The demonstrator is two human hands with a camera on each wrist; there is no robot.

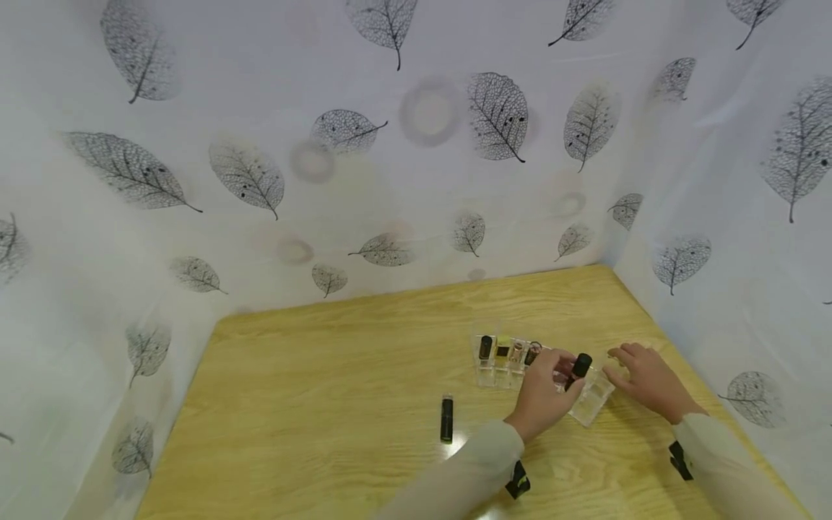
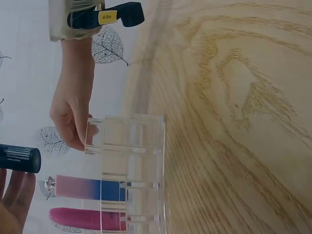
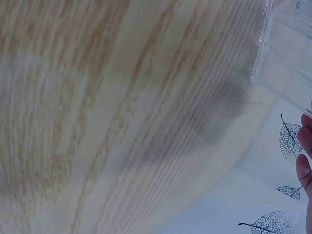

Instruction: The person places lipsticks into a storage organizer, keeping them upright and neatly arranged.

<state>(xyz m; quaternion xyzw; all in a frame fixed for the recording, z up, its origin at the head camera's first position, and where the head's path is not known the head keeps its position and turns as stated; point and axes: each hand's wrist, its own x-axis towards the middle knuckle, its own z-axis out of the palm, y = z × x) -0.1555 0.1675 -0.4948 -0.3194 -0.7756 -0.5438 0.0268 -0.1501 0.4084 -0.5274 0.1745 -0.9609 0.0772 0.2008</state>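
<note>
In the head view my left hand pinches a black lipstick tube upright above the right part of a clear lipstick organizer. The left wrist view shows that tube close up, its end pointing at the organizer. My right hand is at the organizer's right end, and in the left wrist view its thumb and fingers grip the end wall. A pink-and-blue tube and a magenta tube stand in slots; the slots nearest the right hand hold nothing.
Farther left, the organizer holds a black tube, a yellow-and-black one and others. One black tube lies on the wooden table. Leaf-printed white sheets enclose the table at back and sides.
</note>
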